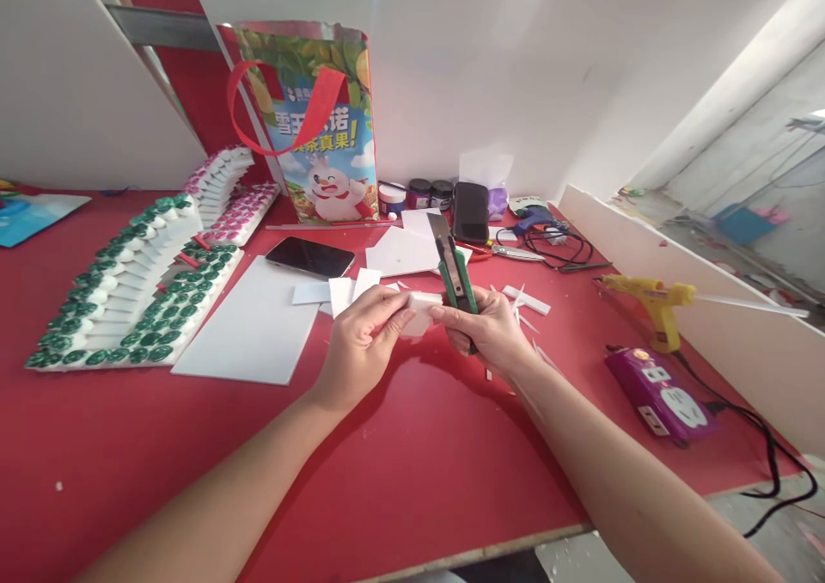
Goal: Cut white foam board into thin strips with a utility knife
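Near the middle of the red table (387, 445), my left hand (364, 338) pinches a small white foam board piece (422, 315) between thumb and fingers. My right hand (486, 329) grips a green utility knife (456, 278), its blade pointing up and away from me. The right thumb and a finger also touch the right edge of the white piece. Cut white strips (527, 299) and slivers lie beyond and beside the right hand. Behind the left hand are more small white pieces (341, 295) and a larger white board (245, 325).
A printed bag (328, 144) stands at the back, near a phone (310, 257) lying flat and another dark phone (471, 211). Decorated white models (138, 282) sit left. On the right are a yellow glue gun (661, 303), a purple power strip (661, 394) and black cords (764, 424).
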The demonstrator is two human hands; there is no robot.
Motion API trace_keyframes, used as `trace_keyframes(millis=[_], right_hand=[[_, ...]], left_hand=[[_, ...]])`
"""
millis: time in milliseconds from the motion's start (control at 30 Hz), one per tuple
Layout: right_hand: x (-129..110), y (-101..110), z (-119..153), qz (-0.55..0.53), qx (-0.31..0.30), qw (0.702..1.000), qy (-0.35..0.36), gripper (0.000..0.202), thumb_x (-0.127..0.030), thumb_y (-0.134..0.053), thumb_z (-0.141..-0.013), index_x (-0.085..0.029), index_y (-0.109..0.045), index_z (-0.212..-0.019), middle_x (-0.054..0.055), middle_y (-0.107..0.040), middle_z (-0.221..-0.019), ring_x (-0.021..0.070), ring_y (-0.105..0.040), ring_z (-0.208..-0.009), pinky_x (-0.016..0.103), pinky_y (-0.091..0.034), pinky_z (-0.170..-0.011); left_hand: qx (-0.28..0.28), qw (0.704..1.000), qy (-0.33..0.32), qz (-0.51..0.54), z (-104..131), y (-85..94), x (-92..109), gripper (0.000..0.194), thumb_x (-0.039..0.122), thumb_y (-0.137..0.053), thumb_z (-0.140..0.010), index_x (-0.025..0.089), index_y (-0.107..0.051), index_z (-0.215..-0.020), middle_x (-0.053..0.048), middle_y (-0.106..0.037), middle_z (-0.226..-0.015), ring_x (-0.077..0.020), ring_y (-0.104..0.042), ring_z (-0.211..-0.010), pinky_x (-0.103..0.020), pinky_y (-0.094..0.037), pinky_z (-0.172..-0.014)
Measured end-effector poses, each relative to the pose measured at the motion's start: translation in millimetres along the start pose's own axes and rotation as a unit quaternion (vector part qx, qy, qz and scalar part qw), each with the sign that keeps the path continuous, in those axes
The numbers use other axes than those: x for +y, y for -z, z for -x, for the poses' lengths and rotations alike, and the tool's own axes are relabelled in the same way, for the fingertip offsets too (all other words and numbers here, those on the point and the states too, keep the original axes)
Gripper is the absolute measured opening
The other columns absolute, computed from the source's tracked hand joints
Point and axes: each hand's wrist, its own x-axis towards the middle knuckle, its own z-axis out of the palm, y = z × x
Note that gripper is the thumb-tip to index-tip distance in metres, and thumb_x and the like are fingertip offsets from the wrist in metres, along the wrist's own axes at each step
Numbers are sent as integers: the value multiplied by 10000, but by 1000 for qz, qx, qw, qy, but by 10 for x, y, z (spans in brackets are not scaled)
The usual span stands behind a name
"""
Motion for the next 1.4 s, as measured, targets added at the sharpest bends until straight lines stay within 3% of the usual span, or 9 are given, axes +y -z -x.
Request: trace_keyframes(millis=[300,600,767,900,1033,1233,1400], right_hand=[[2,34,-1,41,3,999,18,354,-386,-840,-690,-187,-553,-625,-80,-450,-402,68,-387,-352,224,-314,-389],[-22,20,4,55,0,998,26,379,-372,-834,-703,-191,-515,-609,-84,-445,-392,64,-381,-341,224,-306,-387],[-28,8,5,38,12,999,-7,386,-373,-853,-671,-186,-524,-600,-84,-431,-389,58,-370,-339,214,-302,-367],[-35,23,-19,-32,11,996,-80,374,-332,-896,-598,-165,-564,-634,-72,-476,-481,33,-344,-361,189,-278,-334],[-29,109,-58,-97,-33,977,-187,358,-286,-884,-621,-135,-559,-618,-54,-507,-546,-4,-274,-376,144,-224,-311],[-13,205,-103,-174,-127,938,-270,361,-304,-868,-643,-125,-555,-623,-98,-407,-496,-19,-171,-366,97,-186,-289],[-18,175,-108,-187,-127,932,-284,366,-290,-882,-619,-108,-564,-611,-104,-407,-479,-28,-150,-355,83,-190,-274]], left_hand=[[-7,998,34,43,4,5,16,181,238,-587,-926,248,-743,-1017,-31,-659,-896,-159,-605,-811,-246,-469,-740],[-17,994,80,77,13,-1,3,163,279,-606,-916,236,-750,-979,-31,-640,-894,-165,-576,-810,-248,-452,-746],[-26,984,128,118,2,-2,11,153,295,-640,-892,217,-766,-931,-23,-619,-850,-157,-557,-781,-240,-447,-712],[-31,951,235,196,15,-14,-35,182,352,-733,-818,210,-784,-921,-17,-676,-824,-167,-595,-778,-261,-482,-737],[-54,882,330,331,18,-39,-46,252,371,-771,-781,179,-777,-943,-50,-744,-857,-194,-664,-800,-313,-528,-787],[-60,830,350,431,-15,-56,58,265,317,-772,-781,200,-737,-1015,-41,-721,-857,-186,-679,-780,-293,-551,-693],[-75,800,362,472,-10,-82,62,216,292,-772,-790,213,-739,-988,-29,-704,-935,-150,-652,-850,-255,-540,-753]])
